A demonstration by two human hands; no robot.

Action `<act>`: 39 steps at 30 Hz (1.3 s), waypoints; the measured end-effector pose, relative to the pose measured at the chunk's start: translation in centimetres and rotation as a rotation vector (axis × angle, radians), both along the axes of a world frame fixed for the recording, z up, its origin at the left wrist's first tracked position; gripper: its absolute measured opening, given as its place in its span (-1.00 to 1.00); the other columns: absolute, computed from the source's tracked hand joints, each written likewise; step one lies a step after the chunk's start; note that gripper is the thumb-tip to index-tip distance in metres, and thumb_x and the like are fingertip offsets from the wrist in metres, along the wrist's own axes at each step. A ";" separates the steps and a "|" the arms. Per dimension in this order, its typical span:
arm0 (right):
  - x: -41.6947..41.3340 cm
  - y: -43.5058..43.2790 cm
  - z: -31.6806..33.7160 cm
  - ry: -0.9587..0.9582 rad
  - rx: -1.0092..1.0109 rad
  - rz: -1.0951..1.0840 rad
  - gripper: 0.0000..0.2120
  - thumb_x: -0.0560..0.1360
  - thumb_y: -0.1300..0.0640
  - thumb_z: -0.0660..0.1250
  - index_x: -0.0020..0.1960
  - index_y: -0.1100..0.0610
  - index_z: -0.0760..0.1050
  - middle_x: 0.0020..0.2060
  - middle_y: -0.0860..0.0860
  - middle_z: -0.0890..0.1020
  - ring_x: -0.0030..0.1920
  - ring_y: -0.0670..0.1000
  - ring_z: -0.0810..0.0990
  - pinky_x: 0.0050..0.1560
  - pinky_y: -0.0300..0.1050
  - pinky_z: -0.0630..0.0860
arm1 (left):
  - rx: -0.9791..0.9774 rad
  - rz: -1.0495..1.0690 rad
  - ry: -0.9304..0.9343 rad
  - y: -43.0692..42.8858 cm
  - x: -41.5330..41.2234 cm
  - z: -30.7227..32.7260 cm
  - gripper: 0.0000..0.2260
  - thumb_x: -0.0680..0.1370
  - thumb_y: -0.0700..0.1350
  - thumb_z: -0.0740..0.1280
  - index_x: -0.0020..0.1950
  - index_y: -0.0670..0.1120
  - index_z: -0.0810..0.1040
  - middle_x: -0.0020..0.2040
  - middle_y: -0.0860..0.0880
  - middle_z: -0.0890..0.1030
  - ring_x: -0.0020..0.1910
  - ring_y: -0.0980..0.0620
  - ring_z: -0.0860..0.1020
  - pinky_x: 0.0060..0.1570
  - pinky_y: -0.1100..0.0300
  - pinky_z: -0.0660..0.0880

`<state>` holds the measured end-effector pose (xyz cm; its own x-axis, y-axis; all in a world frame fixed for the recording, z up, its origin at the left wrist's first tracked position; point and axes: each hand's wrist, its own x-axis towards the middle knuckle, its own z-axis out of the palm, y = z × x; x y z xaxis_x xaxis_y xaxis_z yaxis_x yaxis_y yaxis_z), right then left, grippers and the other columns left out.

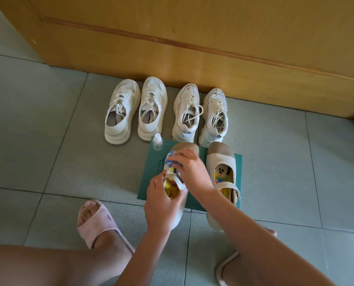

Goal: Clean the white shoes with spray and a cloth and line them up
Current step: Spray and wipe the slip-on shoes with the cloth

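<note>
Person crouches on the tiled floor [48, 141]. A foot in a pink slipper [97, 219] is planted at the near left of the green mat [237, 162], off its edge, probably a braced squat that leaves the work area free.

Left hand [159, 205] has its fingers curled round the heel opening of the held shoe [183, 146], a beige strap shoe lying along the mat's left half with its heel overhanging the near edge. This looks like a steadying grip, so the shoe does not slide under rubbing. Right hand [190, 168] reaches across from the mat's right side and clutches a blue-and-white cloth [170, 159], which it presses onto the shoe's upper. Judged step: wiping this shoe.

The second strap shoe [221, 162] lies on the mat's right half, parallel to the first and with its toe pointing the same way, apparently waiting its turn. The mat likely serves to catch spray and dirt.

A spray bottle [157, 141] stands upright on the mat's far left corner, with no hand on it and within easy reach.

Just beyond the mat's far edge stand two pairs of white sneakers, a left pair [120, 112] and a right pair [187, 114]. They are in a row with toes toward the wooden door [192, 48], so they seem already lined up. Whether they are clean cannot be told.
</note>
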<state>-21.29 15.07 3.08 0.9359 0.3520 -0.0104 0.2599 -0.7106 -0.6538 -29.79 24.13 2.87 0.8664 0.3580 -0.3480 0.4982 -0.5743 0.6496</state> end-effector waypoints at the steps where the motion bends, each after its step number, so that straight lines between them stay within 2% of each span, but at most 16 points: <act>1: 0.5 -0.4 0.0 -0.025 -0.017 -0.001 -0.84 0.43 0.32 0.33 -0.03 0.22 0.65 -0.08 0.13 0.62 0.03 0.16 0.53 -0.08 0.04 0.57 | 0.007 -0.008 -0.004 0.0 0.0 0.0 -0.45 0.39 0.11 0.42 0.33 0.02 0.36 0.21 0.09 0.44 0.18 0.07 0.45 -0.10 0.13 0.47; 3: 2.1 -1.1 0.1 -0.075 -0.055 -0.078 -0.82 0.42 0.37 0.32 -0.04 0.25 0.64 -0.10 0.16 0.60 0.00 0.19 0.52 -0.10 0.08 0.56 | 0.018 -0.019 -0.020 0.0 -0.1 0.0 -0.44 0.40 0.10 0.43 0.34 0.01 0.36 0.22 0.08 0.44 0.19 0.07 0.45 -0.10 0.14 0.48; 7: 5.2 -0.6 -0.2 -0.008 -0.108 -0.302 -0.74 0.41 0.45 0.27 0.01 0.25 0.62 -0.05 0.16 0.57 0.05 0.15 0.45 -0.09 0.10 0.52 | 0.025 -0.023 -0.037 0.1 -0.1 0.0 -0.45 0.39 0.09 0.43 0.33 -0.01 0.38 0.22 0.08 0.46 0.18 0.07 0.46 -0.11 0.16 0.48; 10: 5.4 1.4 -0.6 0.043 -0.125 -0.336 -0.76 0.44 0.39 0.28 0.01 0.22 0.63 -0.04 0.11 0.58 0.09 0.10 0.43 -0.10 -0.04 0.48 | 0.028 -0.016 -0.039 0.0 -0.1 0.0 -0.44 0.38 0.08 0.44 0.32 -0.01 0.39 0.21 0.07 0.47 0.18 0.07 0.46 -0.11 0.13 0.50; 12: 5.2 2.3 -0.7 0.060 -0.162 -0.334 -0.77 0.49 0.34 0.25 0.05 0.21 0.63 -0.01 0.11 0.59 0.14 0.08 0.41 -0.10 -0.12 0.40 | 0.035 -0.018 -0.048 0.0 -0.1 0.0 -0.44 0.38 0.09 0.44 0.32 -0.01 0.39 0.20 0.07 0.47 0.17 0.07 0.47 -0.13 0.14 0.50; 15: 4.7 2.9 -0.5 0.083 -0.192 -0.269 -0.77 0.53 0.31 0.23 0.09 0.22 0.62 0.01 0.13 0.60 0.18 0.10 0.41 -0.01 -0.06 0.40 | 0.030 -0.015 -0.039 -0.1 -0.1 -0.1 -0.44 0.37 0.10 0.44 0.32 -0.02 0.39 0.20 0.06 0.48 0.16 0.06 0.47 -0.14 0.14 0.48; 20: 1.4 3.2 0.2 0.101 -0.061 -0.130 -0.84 0.48 0.36 0.30 -0.07 0.25 0.66 -0.11 0.12 0.65 0.04 0.11 0.47 -0.03 -0.13 0.35 | 0.012 -0.015 -0.027 0.0 -0.1 0.1 -0.44 0.38 0.06 0.46 0.32 -0.04 0.39 0.21 0.03 0.46 0.18 0.03 0.46 -0.13 0.14 0.45; 24: 1.1 1.7 0.7 0.148 -0.077 0.074 -0.84 0.47 0.33 0.32 -0.02 0.27 0.65 -0.08 0.17 0.64 0.04 0.13 0.46 0.01 -0.19 0.33 | 0.017 -0.016 -0.014 0.0 -0.1 0.0 -0.50 0.37 0.07 0.45 0.24 -0.04 0.42 0.15 0.05 0.47 0.12 0.04 0.48 -0.17 0.18 0.42; 26: 2.2 0.5 0.9 0.094 -0.063 0.045 -0.85 0.44 0.36 0.34 -0.06 0.26 0.66 -0.11 0.16 0.65 0.01 0.16 0.50 0.05 -0.05 0.44 | 0.026 -0.017 -0.018 0.0 -0.1 -0.1 -0.48 0.38 0.09 0.44 0.27 -0.03 0.41 0.16 0.05 0.47 0.13 0.05 0.47 -0.16 0.17 0.44; 28: 3.5 -0.6 1.1 0.033 -0.068 -0.068 -0.82 0.43 0.43 0.30 -0.08 0.27 0.65 -0.14 0.17 0.64 -0.03 0.18 0.50 0.01 0.06 0.49 | 0.030 -0.016 -0.028 0.0 -0.1 -0.1 -0.47 0.39 0.08 0.43 0.30 -0.02 0.40 0.19 0.06 0.47 0.16 0.05 0.47 -0.13 0.14 0.48; 32: 5.8 -0.4 1.2 0.060 -0.138 -0.302 -0.76 0.46 0.44 0.24 0.02 0.28 0.61 -0.05 0.17 0.61 0.08 0.16 0.46 0.00 0.00 0.45 | 0.027 -0.008 -0.036 -0.1 -0.1 0.1 -0.46 0.38 0.07 0.43 0.31 -0.02 0.40 0.20 0.08 0.47 0.18 0.07 0.46 -0.11 0.13 0.49; 34: 6.0 0.9 1.2 0.094 -0.200 -0.309 -0.73 0.47 0.42 0.22 0.07 0.25 0.60 -0.02 0.16 0.61 0.12 0.13 0.45 -0.04 -0.05 0.44 | 0.032 -0.006 -0.036 -0.1 -0.1 0.0 -0.46 0.38 0.07 0.43 0.31 -0.02 0.40 0.20 0.07 0.48 0.17 0.07 0.46 -0.12 0.16 0.47; 39: 5.9 3.6 1.6 0.195 -0.305 -0.209 -0.67 0.51 0.40 0.19 0.19 0.20 0.56 0.10 0.19 0.52 0.11 0.17 0.50 0.08 -0.03 0.46 | 0.031 -0.001 -0.033 -0.2 0.0 0.0 -0.46 0.38 0.07 0.44 0.31 -0.02 0.41 0.20 0.07 0.48 0.16 0.08 0.47 -0.14 0.22 0.43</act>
